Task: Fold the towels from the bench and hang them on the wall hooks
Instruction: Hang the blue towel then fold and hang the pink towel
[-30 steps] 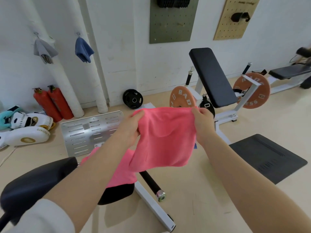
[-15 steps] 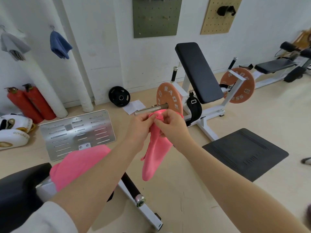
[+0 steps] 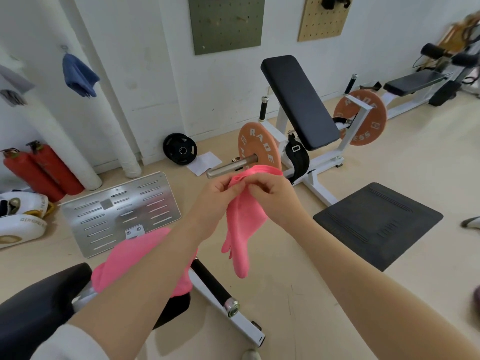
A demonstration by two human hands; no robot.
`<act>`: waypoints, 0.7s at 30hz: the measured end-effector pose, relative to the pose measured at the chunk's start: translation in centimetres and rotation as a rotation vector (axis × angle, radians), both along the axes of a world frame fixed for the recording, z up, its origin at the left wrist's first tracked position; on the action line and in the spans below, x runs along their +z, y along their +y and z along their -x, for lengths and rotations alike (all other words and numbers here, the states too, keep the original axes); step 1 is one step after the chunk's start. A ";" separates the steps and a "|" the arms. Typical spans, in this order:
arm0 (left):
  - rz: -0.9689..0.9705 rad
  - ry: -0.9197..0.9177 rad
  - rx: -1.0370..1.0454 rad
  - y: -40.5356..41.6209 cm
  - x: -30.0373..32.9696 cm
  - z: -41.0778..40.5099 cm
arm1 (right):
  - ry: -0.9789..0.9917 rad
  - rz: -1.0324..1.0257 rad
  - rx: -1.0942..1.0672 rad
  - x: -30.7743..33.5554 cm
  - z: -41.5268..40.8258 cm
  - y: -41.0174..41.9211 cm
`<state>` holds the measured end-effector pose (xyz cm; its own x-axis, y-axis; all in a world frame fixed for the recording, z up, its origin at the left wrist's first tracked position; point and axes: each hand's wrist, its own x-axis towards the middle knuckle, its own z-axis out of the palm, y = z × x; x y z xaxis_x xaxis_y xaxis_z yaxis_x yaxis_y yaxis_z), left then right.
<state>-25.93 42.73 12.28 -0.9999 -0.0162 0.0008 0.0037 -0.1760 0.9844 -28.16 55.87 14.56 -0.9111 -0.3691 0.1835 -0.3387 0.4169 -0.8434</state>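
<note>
A pink towel hangs folded in half in front of me, its top corners pinched together by my left hand and my right hand, which touch each other. A second pink towel lies on the black bench at the lower left, partly hidden by my left forearm. On the wall at the upper left, a blue towel hangs from a hook, and a grey towel hangs at the frame's left edge.
A weight bench with orange plates stands ahead by the wall. A metal plate, a black floor mat, two red extinguishers, white boxing gloves and a black disc lie on the floor.
The spread towel was folded in half as my hands came together; since half a second ago they hold the joined corners almost still. The view has swung slightly right.
</note>
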 end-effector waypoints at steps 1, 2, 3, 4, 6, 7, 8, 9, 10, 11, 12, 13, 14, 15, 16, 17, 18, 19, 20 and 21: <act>0.009 -0.003 0.004 -0.3 0.1 0.0 | -0.001 0.027 -0.020 0.1 0.0 0.0; 0.018 -0.017 0.016 -0.6 0.4 0.0 | 0.007 0.050 -0.060 0.1 0.1 0.1; 0.031 -0.029 0.029 -0.8 0.7 0.1 | 0.027 0.063 -0.114 0.1 0.2 0.3; 0.046 -0.031 0.039 -1.0 0.9 0.1 | 0.055 0.070 -0.161 0.1 0.3 0.6; 0.075 -0.009 0.036 -1.1 1.3 0.3 | 0.090 0.067 -0.200 -0.3 0.5 1.3; 0.090 0.007 0.028 -1.2 1.4 0.3 | 0.092 0.039 -0.193 -0.5 0.6 1.7; 0.100 0.021 0.023 -1.2 1.5 0.4 | 0.071 -0.014 -0.173 -0.8 0.8 2.2; 0.110 0.028 0.017 -1.2 1.5 0.4 | 0.036 -0.088 -0.143 -1.0 0.9 2.6; 0.118 0.029 0.014 -1.2 1.4 0.4 | -0.005 -0.168 -0.105 -1.3 1.1 3.1; 0.126 0.031 0.009 -1.2 1.3 0.4 | -0.035 -0.240 -0.060 -1.6 1.3 3.6; 0.137 0.038 -0.002 -1.2 1.3 0.4 | -0.042 -0.302 -0.012 -1.9 1.5 4.1; 0.157 0.051 -0.009 -1.0 1.4 0.6 | -0.028 -0.369 0.030 -2.1 1.8 4.6; 0.188 0.064 -0.007 -0.8 1.5 0.9 | 0.004 -0.427 0.058 -2.2 2.2 5.1; 0.225 0.076 0.002 -0.6 1.6 1.3 | 0.034 -0.464 0.070 -2.1 2.6 5.6; 0.266 0.085 0.015 -0.5 1.8 1.8 | 0.066 -0.477 0.071 -2.0 3.0 6.1; 0.310 0.088 0.027 -0.3 1.9 2.4 | 0.094 -0.472 0.064 -1.8 3.4 6.6; 0.356 0.088 0.035 0.0 1.9 3.0 | 0.108 -0.463 0.052 -1.5 3.9 7.2; 0.397 0.085 0.044 0.2 1.8 3.7 | 0.115 -0.456 0.043 -1.2 4.7 7.9; 0.429 0.081 0.056 0.4 1.4 4.4 | 0.105 -0.456 0.037 -1.0 5.6 8.6; 0.454 0.073 0.071 0.8 1.0 5.2 | 0.094 -0.461 0.043 -1.0 6.7 9.3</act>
<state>-31.14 43.50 13.28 -0.9934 -0.0667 0.0937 0.0719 0.2762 0.9584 -34.88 65.13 13.56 -0.8806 -0.4682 0.0724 -0.4297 0.7249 -0.5384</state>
